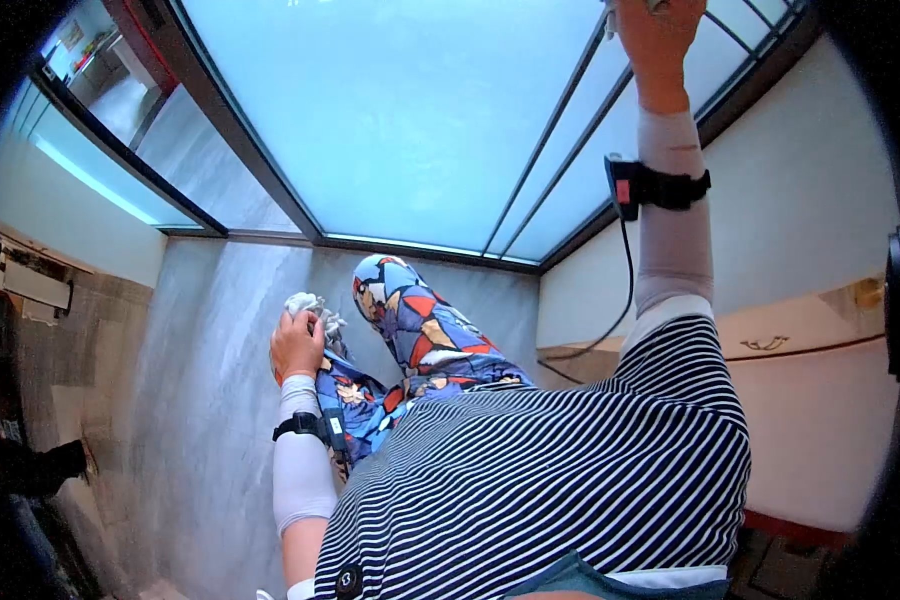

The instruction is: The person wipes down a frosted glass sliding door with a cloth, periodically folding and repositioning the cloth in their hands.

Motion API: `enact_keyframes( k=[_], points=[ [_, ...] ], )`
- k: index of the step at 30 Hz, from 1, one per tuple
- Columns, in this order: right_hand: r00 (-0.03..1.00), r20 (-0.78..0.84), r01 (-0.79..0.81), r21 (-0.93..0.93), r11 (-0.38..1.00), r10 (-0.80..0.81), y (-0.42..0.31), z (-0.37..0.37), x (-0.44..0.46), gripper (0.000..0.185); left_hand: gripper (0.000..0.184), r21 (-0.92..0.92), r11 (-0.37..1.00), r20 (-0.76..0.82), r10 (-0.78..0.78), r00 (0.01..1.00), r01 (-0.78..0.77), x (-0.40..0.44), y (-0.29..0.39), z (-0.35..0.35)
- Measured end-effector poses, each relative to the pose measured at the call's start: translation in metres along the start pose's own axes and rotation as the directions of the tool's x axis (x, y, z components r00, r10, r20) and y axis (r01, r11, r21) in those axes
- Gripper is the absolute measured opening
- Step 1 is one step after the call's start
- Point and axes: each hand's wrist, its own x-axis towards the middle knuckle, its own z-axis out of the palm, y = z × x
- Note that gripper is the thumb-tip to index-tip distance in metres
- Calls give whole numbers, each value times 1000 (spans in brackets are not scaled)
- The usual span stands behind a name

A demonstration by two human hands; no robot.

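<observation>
My left hand (pixel 298 347) is closed round a crumpled whitish cloth (pixel 307 303), low beside my left knee and above the floor. My right hand (pixel 658 40) is raised at the top edge of the view, in front of the glass panel (pixel 400 110) near its dark bars. Its fingers are bent and partly cut off by the frame. A small pale edge shows beside them, but I cannot make out what it belongs to. Grey sleeves and black straps with small devices cover both forearms.
The dark door frame (pixel 240 110) stands ahead, with an opening to another room at the left. A white cabinet with a drawer handle (pixel 765 344) is on the right. A black cable (pixel 625 290) hangs from the right forearm. Grey floor (pixel 200 420) lies below.
</observation>
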Motion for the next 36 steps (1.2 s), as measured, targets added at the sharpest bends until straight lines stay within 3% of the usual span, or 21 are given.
enact_keyframes(
  k=[1, 3, 4, 5, 7, 8, 9, 11, 13, 16, 20, 21, 23, 26, 29, 32, 33, 36],
  points=[
    [1000, 1, 7, 3, 1000, -7, 4, 11, -1, 31, 14, -5, 1000, -4, -4, 1000, 4, 0, -1, 1],
    [884, -265, 334, -221, 916, -386, 7, 34, -10, 30, 14, -17, 999, 23, -27, 999, 27, 1, 0, 0],
    [846, 15, 519, -252, 817, -533, -25, 17, -14, 41, 14, -21, 999, 18, -33, 999, 33, 1, 0, 0],
    [955, 79, 289, -456, 842, -286, 10, 43, -66, 47, 14, -19, 999, 12, -29, 1000, 29, 0, 0, -1],
    [867, 344, 494, -491, 717, -362, -3, 60, -119, 48, 14, -14, 999, 3, -32, 999, 32, -1, -2, 1],
    [848, 427, 515, -525, 677, -313, 1, 72, -154, 51, 14, -14, 1000, -11, -15, 1000, 15, -2, -3, 3],
    [791, 451, 606, -479, 635, -414, 10, 79, -187, 47, 14, -5, 1000, -18, 4, 1000, -4, -1, -3, 1],
    [697, 637, 679, -439, 589, -329, 3, 77, -245, 43, 14, -4, 1000, -4, -15, 1000, 15, -2, -1, -3],
    [592, 697, 757, -310, 575, -404, 6, 74, -301, 42, 14, -5, 999, 8, -36, 999, 36, -2, 0, -5],
    [359, 873, 725, -38, 688, -330, 31, 50, -389, 46, 15, -13, 998, 29, -63, 998, 63, 0, 1, -8],
    [166, 980, 679, -33, 733, -110, 48, 18, -425, 52, 16, -8, 998, 47, -64, 997, 65, 2, 6, -14],
    [165, 980, 681, -31, 731, -112, 52, 14, -418, 52, 16, -9, 998, 49, -66, 997, 66, 3, 8, -15],
    [327, 925, 776, -147, 613, -192, 55, 7, -386, 45, 16, -5, 1000, 17, -19, 1000, 19, 3, 6, -16],
    [454, 852, 727, -185, 661, -261, 51, 1, -307, 30, 16, -15, 1000, 18, -2, 1000, 3, 4, 3, -14],
    [658, 660, 677, -308, 668, -362, 41, 6, -214, 26, 13, -43, 999, 2, -10, 1000, 10, 0, 2, -15],
    [819, 419, 567, -489, 663, -392, 18, 10, -108, 34, 13, -21, 999, -12, -25, 1000, 25, -5, -2, -12],
    [848, 323, 528, -445, 723, -421, 10, 10, -71, 37, 13, -30, 999, -19, -31, 999, 30, -5, -5, -10],
    [844, 96, 494, -519, 697, -527, -1, 16, 15, 39, 12, -65, 997, -32, -31, 999, 29, -8, -11, -1]
  ],
)
